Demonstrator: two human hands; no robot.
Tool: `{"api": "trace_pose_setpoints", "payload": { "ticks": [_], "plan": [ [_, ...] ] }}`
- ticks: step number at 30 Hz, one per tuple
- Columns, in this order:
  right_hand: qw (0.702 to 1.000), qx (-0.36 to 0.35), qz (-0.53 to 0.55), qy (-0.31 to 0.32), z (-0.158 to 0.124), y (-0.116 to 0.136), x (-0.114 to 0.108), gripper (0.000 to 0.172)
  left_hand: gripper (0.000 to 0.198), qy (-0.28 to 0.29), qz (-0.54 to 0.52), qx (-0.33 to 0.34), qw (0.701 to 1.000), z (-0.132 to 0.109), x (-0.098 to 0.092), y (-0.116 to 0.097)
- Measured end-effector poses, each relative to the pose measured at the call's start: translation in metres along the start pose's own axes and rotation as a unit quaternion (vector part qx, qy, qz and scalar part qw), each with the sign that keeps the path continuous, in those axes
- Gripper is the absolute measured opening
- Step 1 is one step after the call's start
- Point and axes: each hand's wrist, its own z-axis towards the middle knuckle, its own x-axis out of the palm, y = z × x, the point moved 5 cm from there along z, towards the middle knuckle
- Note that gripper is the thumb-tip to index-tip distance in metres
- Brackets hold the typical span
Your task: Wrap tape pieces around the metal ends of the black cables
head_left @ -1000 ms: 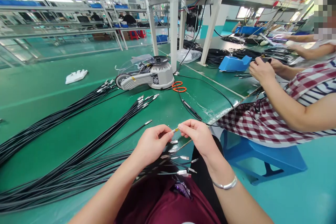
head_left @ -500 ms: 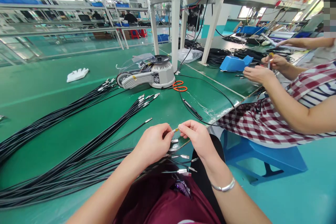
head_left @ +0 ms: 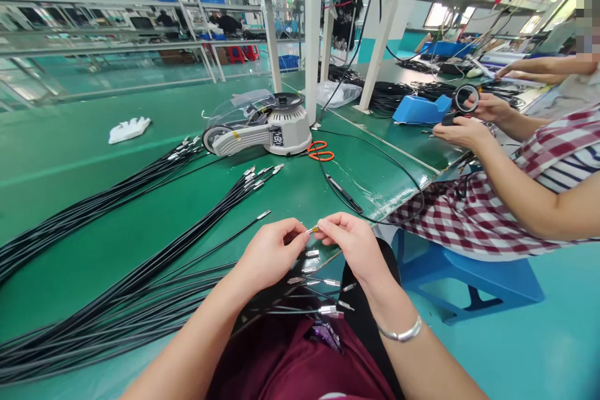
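Observation:
My left hand (head_left: pixel 274 251) is closed, thumb and forefinger pinching a small metal cable connector (head_left: pixel 312 230) with a yellow patch at its right end. My right hand (head_left: pixel 350 247) is also closed, its fingertips pinched at that yellow end. Most of the cable behind the connector is hidden by my left hand. Below my hands, a bundle of black cables (head_left: pixel 187 290) runs to the table edge, with several metal ends sticking out past it. A single cable with a metal plug (head_left: pixel 263 215) lies just beyond my left hand.
Two more cable bundles (head_left: pixel 117 195) (head_left: pixel 206 217) lie on the green table. Behind them stand a grey tape dispenser (head_left: pixel 290 132), orange-handled scissors (head_left: pixel 320 151) and a black cutter (head_left: pixel 344 194). A white glove (head_left: pixel 129 130) lies left. A co-worker (head_left: pixel 529 181) at right holds a black roll.
My hands stay pinched at the connector, nearly in place; its yellow end shows slightly differently. The co-worker's hands now show a black roll. The view has shifted slightly.

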Motion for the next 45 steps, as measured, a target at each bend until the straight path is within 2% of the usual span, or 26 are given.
{"api": "trace_pose_setpoints", "payload": {
  "ticks": [6,11,20,27,32,39,45],
  "plan": [
    [0.999,0.029,0.022,0.004,0.002,-0.006,0.001,0.024,0.023,-0.021,0.024,-0.014,0.999,0.001,0.003,0.002],
    [0.999,0.029,0.029,0.010,0.001,-0.005,0.002,0.023,0.022,-0.020,-0.018,-0.025,0.999,0.000,0.004,0.003],
    [1.000,0.009,0.010,0.003,-0.004,-0.003,0.001,0.025,0.025,0.001,-0.110,-0.033,0.993,-0.002,0.003,0.003],
    [0.999,-0.034,-0.019,-0.009,-0.007,0.002,0.004,0.023,0.023,-0.019,-0.179,-0.038,0.983,0.000,0.006,0.008],
    [0.998,-0.043,-0.041,-0.012,-0.006,0.001,0.000,0.021,0.026,0.006,-0.136,-0.030,0.990,0.000,0.006,0.003],
    [0.991,-0.046,-0.089,0.088,0.001,0.010,-0.008,0.022,0.026,0.005,-0.125,-0.019,0.992,-0.002,0.004,0.002],
    [0.989,-0.052,-0.105,0.093,0.003,0.008,-0.010,0.020,0.026,0.022,-0.103,-0.017,0.994,-0.004,0.009,0.001]
  ]
}}
